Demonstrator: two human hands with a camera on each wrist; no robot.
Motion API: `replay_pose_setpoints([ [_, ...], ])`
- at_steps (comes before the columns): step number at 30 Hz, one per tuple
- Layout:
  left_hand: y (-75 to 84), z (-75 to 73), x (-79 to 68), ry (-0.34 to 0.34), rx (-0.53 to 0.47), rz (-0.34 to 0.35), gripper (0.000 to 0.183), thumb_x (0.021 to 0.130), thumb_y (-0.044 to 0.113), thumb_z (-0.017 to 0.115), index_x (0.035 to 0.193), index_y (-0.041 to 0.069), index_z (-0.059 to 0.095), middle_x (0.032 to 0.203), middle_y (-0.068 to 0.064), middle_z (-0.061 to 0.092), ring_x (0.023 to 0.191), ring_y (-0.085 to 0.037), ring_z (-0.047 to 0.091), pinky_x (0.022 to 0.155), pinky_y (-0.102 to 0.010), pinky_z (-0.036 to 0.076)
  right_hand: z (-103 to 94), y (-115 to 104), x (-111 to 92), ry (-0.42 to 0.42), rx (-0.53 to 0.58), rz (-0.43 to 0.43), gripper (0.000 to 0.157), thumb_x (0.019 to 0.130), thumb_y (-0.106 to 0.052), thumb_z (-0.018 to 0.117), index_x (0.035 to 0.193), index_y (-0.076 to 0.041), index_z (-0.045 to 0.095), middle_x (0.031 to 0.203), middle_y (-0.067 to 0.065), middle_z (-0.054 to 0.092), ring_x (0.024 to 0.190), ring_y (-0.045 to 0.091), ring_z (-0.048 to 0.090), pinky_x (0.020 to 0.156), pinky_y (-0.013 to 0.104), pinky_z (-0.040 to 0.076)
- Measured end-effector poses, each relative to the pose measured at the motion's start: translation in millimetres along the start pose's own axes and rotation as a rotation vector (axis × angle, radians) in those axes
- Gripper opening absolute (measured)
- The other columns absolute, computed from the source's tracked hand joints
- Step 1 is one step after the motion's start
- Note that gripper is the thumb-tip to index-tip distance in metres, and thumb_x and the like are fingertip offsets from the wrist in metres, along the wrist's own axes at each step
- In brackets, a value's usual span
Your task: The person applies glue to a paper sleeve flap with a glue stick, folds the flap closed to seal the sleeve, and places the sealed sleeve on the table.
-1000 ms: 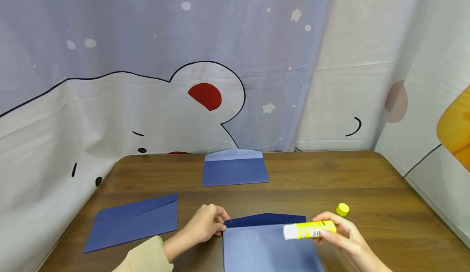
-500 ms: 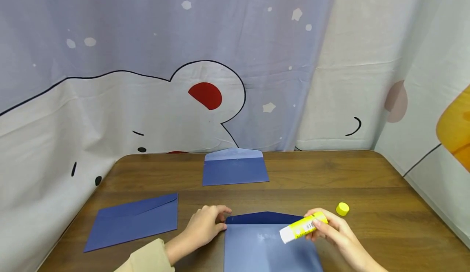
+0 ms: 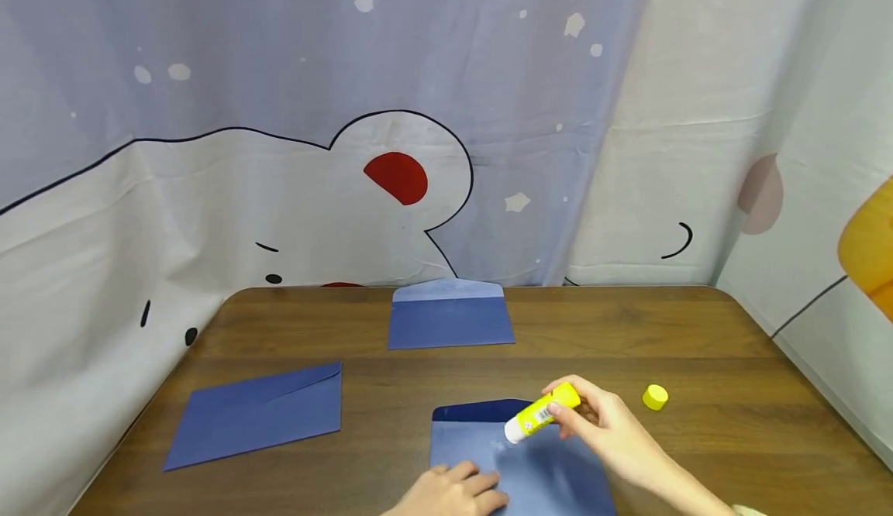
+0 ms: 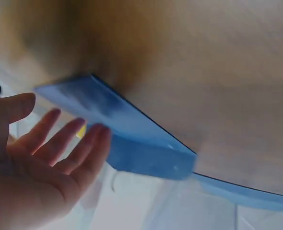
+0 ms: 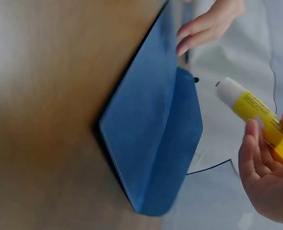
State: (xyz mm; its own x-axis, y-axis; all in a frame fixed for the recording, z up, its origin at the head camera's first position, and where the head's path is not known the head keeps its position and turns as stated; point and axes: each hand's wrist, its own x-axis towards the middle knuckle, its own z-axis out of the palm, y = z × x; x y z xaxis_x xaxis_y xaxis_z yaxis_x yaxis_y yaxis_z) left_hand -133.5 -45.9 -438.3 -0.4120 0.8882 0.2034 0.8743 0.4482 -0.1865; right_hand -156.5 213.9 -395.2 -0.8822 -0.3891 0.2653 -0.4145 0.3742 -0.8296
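Note:
A yellow glue stick [image 3: 540, 417] with a white end is held in my right hand [image 3: 607, 431], between thumb and fingers. Its white end points down and left, close over the blue envelope [image 3: 558, 485]. This envelope lies at the front of the table with its darker flap [image 3: 460, 411] opened away from me. Pale marks show on the envelope near the glue stick's end. My left hand [image 3: 453, 493] is over the envelope's lower left part, fingers loosely spread and holding nothing. In the left wrist view, the left hand's fingers [image 4: 86, 153] overlap the envelope.
A yellow cap [image 3: 655, 397] stands on the wooden table [image 3: 558, 361] to the right. One blue envelope [image 3: 265, 415] lies at the left; another, its pale flap raised [image 3: 449, 322], lies at the back edge. A patterned curtain [image 3: 279, 59] hangs behind.
My left hand has moved from the envelope's upper left corner down and right over the envelope. My right hand has carried the glue stick left and tilted its white end lower.

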Motion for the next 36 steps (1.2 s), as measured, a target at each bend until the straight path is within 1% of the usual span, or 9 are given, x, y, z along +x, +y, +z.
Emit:
replay_pose_setpoints([
  [2, 5.8, 4.0, 1.8, -0.052, 0.008, 0.014, 0.037, 0.096, 0.052, 0.046, 0.123, 0.032, 0.061, 0.123, 0.012, 0.064, 0.104, -0.007, 0.061, 0.065, -0.019, 0.049, 4.4, -1.9, 3.4, -0.016, -0.175, -0.053, 0.012, 0.096, -0.018, 0.058, 0.107, -0.014, 0.059, 0.083, -0.006, 0.064, 0.064, 0.003, 0.057, 0.058, 0.022, 0.048],
  [5, 10.3, 8.0, 5.2, -0.137, -0.011, -0.007, 0.043, 0.097, 0.056, 0.04, 0.131, 0.034, 0.053, 0.133, 0.012, 0.058, 0.115, -0.012, 0.058, 0.07, -0.028, 0.053, 11.0, -1.6, 7.5, -0.023, -0.394, -0.176, 0.011, 0.094, -0.023, 0.061, 0.103, -0.018, 0.056, 0.083, -0.014, 0.061, 0.066, -0.006, 0.051, 0.057, 0.018, 0.046],
  [8, 12.2, 10.5, 8.6, -0.188, -0.021, -0.035, 0.045, 0.096, 0.057, 0.039, 0.134, 0.036, 0.051, 0.136, 0.012, 0.056, 0.118, -0.015, 0.058, 0.072, -0.034, 0.054, 15.4, 0.8, 10.2, -0.008, -0.553, -0.266, 0.013, 0.092, -0.025, 0.063, 0.1, -0.02, 0.055, 0.081, -0.02, 0.057, 0.067, -0.008, 0.047, 0.058, 0.015, 0.043],
  [12, 12.5, 11.9, 11.8, -0.229, -0.022, -0.048, 0.045, 0.096, 0.058, 0.04, 0.134, 0.037, 0.052, 0.136, 0.011, 0.056, 0.119, -0.017, 0.058, 0.072, -0.035, 0.054, 18.5, 5.0, 12.6, 0.022, -0.675, -0.307, 0.016, 0.09, -0.027, 0.067, 0.098, -0.021, 0.055, 0.079, -0.021, 0.053, 0.068, -0.008, 0.045, 0.059, 0.016, 0.041],
  [17, 11.6, 12.9, 15.2, -0.242, -0.055, -0.037, 0.045, 0.095, 0.059, 0.041, 0.133, 0.037, 0.053, 0.134, 0.011, 0.057, 0.116, -0.016, 0.059, 0.067, -0.032, 0.055, 21.6, 12.4, 14.0, 0.011, -0.715, -0.345, 0.018, 0.088, -0.025, 0.068, 0.098, -0.019, 0.054, 0.077, -0.02, 0.052, 0.067, -0.008, 0.044, 0.057, 0.014, 0.04],
  [22, 12.6, 13.3, 14.3, -0.157, 0.011, -0.004, 0.043, 0.095, 0.058, 0.042, 0.129, 0.035, 0.056, 0.129, 0.01, 0.061, 0.111, -0.016, 0.062, 0.062, -0.029, 0.055, 25.7, 18.7, 17.2, -0.019, -0.734, -0.42, 0.022, 0.087, -0.022, 0.069, 0.099, -0.015, 0.052, 0.079, -0.017, 0.054, 0.068, -0.007, 0.048, 0.059, 0.015, 0.043],
  [28, 13.6, 15.3, 13.4, -0.082, 0.098, 0.014, 0.039, 0.094, 0.055, 0.047, 0.126, 0.036, 0.058, 0.126, 0.01, 0.063, 0.106, -0.015, 0.064, 0.057, -0.027, 0.053, 33.9, 17.0, 28.4, -0.092, -0.711, -0.456, 0.023, 0.088, -0.02, 0.067, 0.101, -0.013, 0.049, 0.08, -0.016, 0.055, 0.069, -0.004, 0.052, 0.061, 0.015, 0.045],
  [34, 15.4, 18.6, 12.5, -0.09, 0.13, 0.0, 0.04, 0.092, 0.054, 0.049, 0.127, 0.038, 0.058, 0.128, 0.011, 0.061, 0.109, -0.015, 0.062, 0.057, -0.028, 0.053, 51.6, 10.8, 42.9, -0.191, -0.659, -0.465, 0.021, 0.093, -0.022, 0.062, 0.104, -0.012, 0.048, 0.08, -0.012, 0.057, 0.069, -0.003, 0.052, 0.06, 0.014, 0.045],
  [36, 14.7, 18.2, 12.4, -0.126, 0.092, -0.006, 0.041, 0.093, 0.055, 0.049, 0.129, 0.037, 0.057, 0.131, 0.011, 0.059, 0.112, -0.016, 0.061, 0.059, -0.029, 0.054, 58.0, 10.0, 44.8, -0.203, -0.653, -0.476, 0.022, 0.093, -0.023, 0.062, 0.105, -0.012, 0.048, 0.083, -0.01, 0.058, 0.071, -0.001, 0.053, 0.061, 0.013, 0.045],
])
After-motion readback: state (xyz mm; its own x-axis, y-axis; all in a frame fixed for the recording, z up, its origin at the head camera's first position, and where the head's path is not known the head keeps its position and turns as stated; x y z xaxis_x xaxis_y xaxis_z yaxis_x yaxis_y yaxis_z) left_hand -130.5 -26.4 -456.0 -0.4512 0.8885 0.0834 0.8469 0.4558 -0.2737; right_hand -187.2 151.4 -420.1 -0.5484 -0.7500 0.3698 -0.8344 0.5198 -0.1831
